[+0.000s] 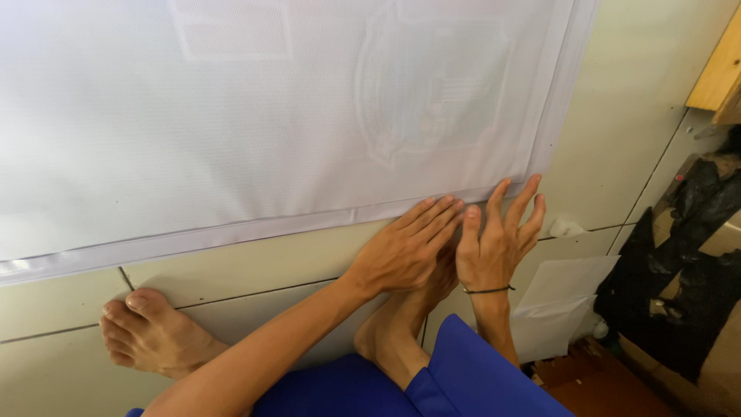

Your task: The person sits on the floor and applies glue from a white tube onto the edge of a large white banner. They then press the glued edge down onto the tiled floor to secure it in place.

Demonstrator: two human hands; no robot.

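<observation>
White mesh banner (255,116) lies flat on the tiled floor (255,270), filling most of the far and left part of the head view. Its near hem (231,229) runs as a folded, glossy strip from the left edge across to the right corner. Faint reversed print shows through the fabric, so likely face down or translucent.

Head view, hands: left hand (405,247) is flat, fingers together and extended, fingertips resting on the hem near the banner's near-right corner. Right hand (498,239) sits just beside it to the right, fingers spread wide, tips touching the hem and corner edge. Neither hand grips anything; both are open and pressing or smoothing. A thin dark band (488,290) circles the right wrist.

Handling judgement: the banner looks light, thin and floppy, with no stiffness except the doubled hem. It probably slides easily on smooth tile and creases if bunched. Best hold looks like the hem or the corner, pinched, not the mesh middle.

Rest: two bare feet (154,332) on the floor, near left and near centre, blue clothing (463,378) at the near edge. White sheet (559,297) lies right of the hands, black plastic (679,270) far right, wooden edge (718,69) at the far-right corner.
</observation>
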